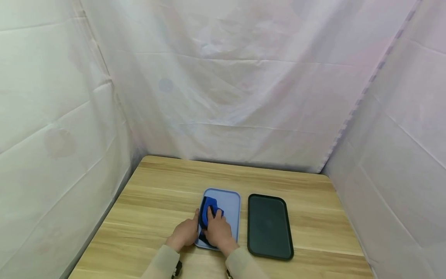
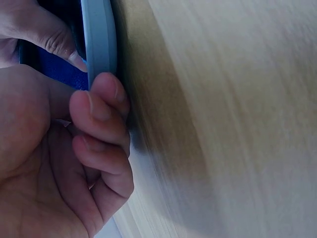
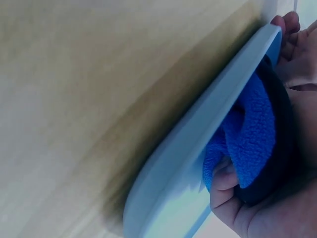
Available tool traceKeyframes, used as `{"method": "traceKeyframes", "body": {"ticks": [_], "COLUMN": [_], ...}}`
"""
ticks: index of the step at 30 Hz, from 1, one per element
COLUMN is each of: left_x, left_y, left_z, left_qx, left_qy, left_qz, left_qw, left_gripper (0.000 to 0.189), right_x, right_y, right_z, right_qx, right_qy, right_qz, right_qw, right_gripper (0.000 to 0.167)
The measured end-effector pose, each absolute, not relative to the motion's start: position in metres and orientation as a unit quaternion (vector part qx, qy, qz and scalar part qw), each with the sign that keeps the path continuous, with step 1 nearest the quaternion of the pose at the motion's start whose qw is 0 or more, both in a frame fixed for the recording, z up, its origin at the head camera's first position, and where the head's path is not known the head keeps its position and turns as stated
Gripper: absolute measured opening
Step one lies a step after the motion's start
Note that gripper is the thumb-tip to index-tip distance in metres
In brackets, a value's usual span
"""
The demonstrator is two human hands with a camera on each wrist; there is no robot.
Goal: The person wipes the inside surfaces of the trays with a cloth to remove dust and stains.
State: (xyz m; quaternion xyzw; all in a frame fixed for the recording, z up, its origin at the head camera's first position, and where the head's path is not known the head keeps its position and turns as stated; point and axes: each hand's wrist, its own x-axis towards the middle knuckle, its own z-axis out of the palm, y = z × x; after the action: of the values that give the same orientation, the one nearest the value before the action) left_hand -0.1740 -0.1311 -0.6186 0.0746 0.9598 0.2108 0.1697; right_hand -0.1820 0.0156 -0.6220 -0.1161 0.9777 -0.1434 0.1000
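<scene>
A fleecy blue cloth with black edging (image 1: 210,202) lies bunched along the left side of a light blue tray (image 1: 231,205). My right hand (image 1: 219,231) is over the cloth and grips it; in the right wrist view a fingertip tucks into a fold of the blue pile (image 3: 257,134). At the tray's left edge, my left hand (image 1: 186,232) holds the rim. Curled fingers (image 2: 101,111) press against the outer side of the pale rim (image 2: 100,39) in the left wrist view. Part of the cloth is hidden under my right hand.
A dark green tray (image 1: 268,226) lies just right of the light blue one, with a narrow gap between them. Both sit on a wood-grain table (image 1: 150,201). Pale curtains (image 1: 223,97) hang behind the table and at both sides.
</scene>
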Motion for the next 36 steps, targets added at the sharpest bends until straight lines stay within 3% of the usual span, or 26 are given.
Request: {"method": "traceKeyframes", "body": {"ticks": [15,26,36], "left_x": [-0.173,-0.173,-0.162], "left_y": [-0.133,-0.133,-0.134], "left_z": [-0.623,-0.628,-0.620], "left_qx": [0.082,0.064,0.022], "left_qy": [0.959,0.959,0.962], "left_qz": [0.223,0.240,0.246], "left_qw": [0.155,0.139,0.118], "left_gripper": [0.080,0.066,0.064], "right_x": [-0.167,-0.167,-0.163], "right_y": [0.015,0.036,0.065], "right_z": [-0.618,-0.610,-0.600], "right_qx": [-0.118,-0.145,-0.157], "right_qy": [0.976,0.966,0.961], "right_qz": [-0.151,-0.182,-0.221], "right_qw": [0.104,0.114,0.060], "right_gripper": [0.088,0.075,0.076]}}
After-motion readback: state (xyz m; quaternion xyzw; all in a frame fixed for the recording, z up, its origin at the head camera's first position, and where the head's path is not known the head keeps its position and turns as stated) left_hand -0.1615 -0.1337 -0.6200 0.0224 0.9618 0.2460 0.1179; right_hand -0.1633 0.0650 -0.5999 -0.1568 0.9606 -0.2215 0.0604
